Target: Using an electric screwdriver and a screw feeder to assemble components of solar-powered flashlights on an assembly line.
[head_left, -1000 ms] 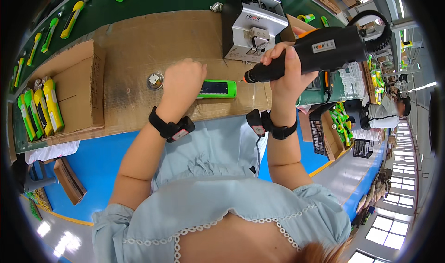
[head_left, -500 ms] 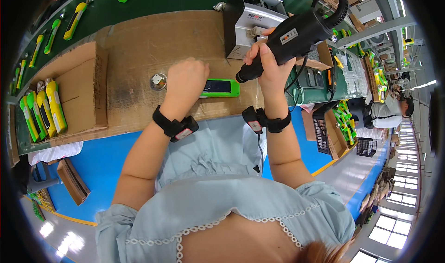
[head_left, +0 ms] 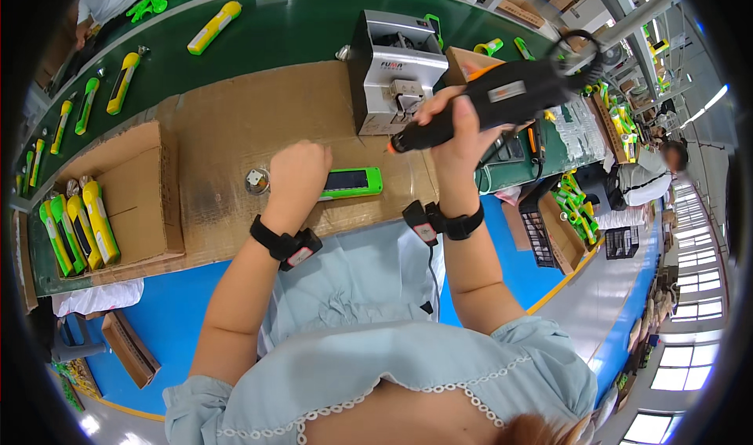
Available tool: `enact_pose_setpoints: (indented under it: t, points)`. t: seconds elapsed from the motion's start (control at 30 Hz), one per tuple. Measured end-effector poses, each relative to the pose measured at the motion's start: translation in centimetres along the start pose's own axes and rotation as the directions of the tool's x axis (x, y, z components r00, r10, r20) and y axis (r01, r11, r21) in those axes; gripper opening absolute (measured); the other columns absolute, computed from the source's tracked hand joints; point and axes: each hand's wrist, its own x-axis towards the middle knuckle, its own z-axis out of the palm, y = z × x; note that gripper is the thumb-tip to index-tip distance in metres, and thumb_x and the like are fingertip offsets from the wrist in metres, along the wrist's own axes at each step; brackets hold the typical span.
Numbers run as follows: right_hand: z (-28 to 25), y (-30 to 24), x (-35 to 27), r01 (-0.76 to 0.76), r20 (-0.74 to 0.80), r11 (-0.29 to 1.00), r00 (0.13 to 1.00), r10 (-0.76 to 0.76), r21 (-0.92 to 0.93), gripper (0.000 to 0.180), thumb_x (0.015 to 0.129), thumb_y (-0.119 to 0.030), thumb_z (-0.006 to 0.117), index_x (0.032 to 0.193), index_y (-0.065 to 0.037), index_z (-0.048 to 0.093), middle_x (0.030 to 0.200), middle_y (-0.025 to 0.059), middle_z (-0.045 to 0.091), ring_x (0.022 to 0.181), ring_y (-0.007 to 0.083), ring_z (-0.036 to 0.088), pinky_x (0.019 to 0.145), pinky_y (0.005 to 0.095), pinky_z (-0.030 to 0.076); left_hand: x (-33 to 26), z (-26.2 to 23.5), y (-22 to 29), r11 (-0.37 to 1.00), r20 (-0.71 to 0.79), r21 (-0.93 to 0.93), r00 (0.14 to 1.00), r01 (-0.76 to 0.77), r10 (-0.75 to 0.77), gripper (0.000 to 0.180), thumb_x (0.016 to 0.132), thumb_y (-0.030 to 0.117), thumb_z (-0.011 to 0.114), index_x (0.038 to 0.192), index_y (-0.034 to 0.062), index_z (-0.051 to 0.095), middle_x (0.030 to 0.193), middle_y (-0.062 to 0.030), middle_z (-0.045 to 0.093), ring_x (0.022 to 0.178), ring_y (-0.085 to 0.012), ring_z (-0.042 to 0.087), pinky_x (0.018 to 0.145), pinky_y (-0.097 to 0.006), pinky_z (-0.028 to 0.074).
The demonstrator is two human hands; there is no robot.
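My right hand (head_left: 459,135) is closed round a thick black electric screwdriver (head_left: 502,100), held above the table with its orange-ringed tip pointing left. A green flashlight body (head_left: 362,181) with a dark panel lies on the cardboard below that tip, apart from it. Over the flashlight's left end my left hand (head_left: 302,170) is closed, its knuckles up; the fingertips are hidden behind the hand. Just left of this hand a round clear lamp head (head_left: 256,180) with a white centre sits on the cardboard.
At left, a cardboard box (head_left: 169,186) holds several yellow and green flashlights (head_left: 98,225). A grey metal machine (head_left: 392,76) stands behind the work area. More flashlights (head_left: 123,82) lie along the green belt (head_left: 290,21). A co-worker (head_left: 647,182) is at far right.
The view has shifted, so the table sits lower in the picture. The screwdriver has tilted flatter and its tip has moved up off the flashlight's end.
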Motion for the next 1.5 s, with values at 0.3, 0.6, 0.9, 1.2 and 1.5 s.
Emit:
enact_pose_setpoints:
  t: [0.3,0.6,0.9,1.2,1.5]
  points:
    - [0.0,2.1,7.2,0.087,-0.089,0.978,0.99,-0.105,-0.187,0.039,0.085,-0.002,0.055,0.122,0.006,0.047,0.068,0.008,0.058,0.053,0.0144,0.055,0.052,0.0267,0.047,-2.2,-4.4,-0.6,0.902,-0.272,-0.425,0.961,-0.074,-0.049,0.018,0.081,0.02,0.067,0.077,0.0041,0.059,0.075,-0.0104,0.054,0.074,-0.0294,0.055,0.066,-0.039,0.044]
    - [0.1,0.9,6.1,-0.088,0.018,0.985,0.996,0.092,-0.149,0.034,0.083,0.0,0.059,0.116,0.002,0.051,0.063,0.0041,0.056,0.049,0.0116,0.054,0.049,0.0255,0.044,-6.0,-4.1,-3.2,0.934,-0.081,-0.307,0.983,-0.181,0.163,0.044,0.068,0.023,0.076,0.104,0.0074,0.057,0.102,-0.0115,0.056,0.101,-0.0316,0.05,0.091,-0.042,0.034]
    - [5.6,-2.1,-3.7,-0.199,0.151,0.978,0.971,0.187,0.069,0.047,0.087,-0.014,0.054,0.128,-0.001,0.033,0.072,0.0114,0.052,0.059,0.0208,0.055,0.058,0.0362,0.049,-5.2,-1.9,-0.4,0.899,-0.098,-0.397,0.983,-0.184,0.158,0.045,0.066,0.022,0.078,0.104,0.0079,0.06,0.1,-0.0091,0.057,0.1,-0.0296,0.051,0.092,-0.045,0.032]
    - [6.2,-0.8,-5.2,-0.21,0.172,0.978,0.963,0.206,0.006,0.048,0.087,-0.012,0.052,0.129,0.0,0.032,0.074,0.0123,0.052,0.062,0.0213,0.055,0.061,0.0367,0.05,-5.6,-1.0,-0.3,0.893,-0.181,-0.419,0.979,-0.166,0.097,0.046,0.063,0.02,0.08,0.103,0.008,0.06,0.104,-0.0121,0.052,0.102,-0.0304,0.048,0.092,-0.044,0.032]
    - [6.8,0.1,-6.3,-0.166,0.247,0.978,0.949,0.194,-0.128,0.035,0.087,-0.003,0.048,0.12,-0.002,0.035,0.073,0.011,0.053,0.061,0.0202,0.056,0.061,0.0351,0.05,-5.5,-0.9,0.0,0.89,-0.205,-0.424,0.975,-0.169,0.088,0.047,0.06,0.02,0.08,0.1,0.0067,0.059,0.099,-0.0133,0.052,0.1,-0.0312,0.049,0.091,-0.045,0.033]
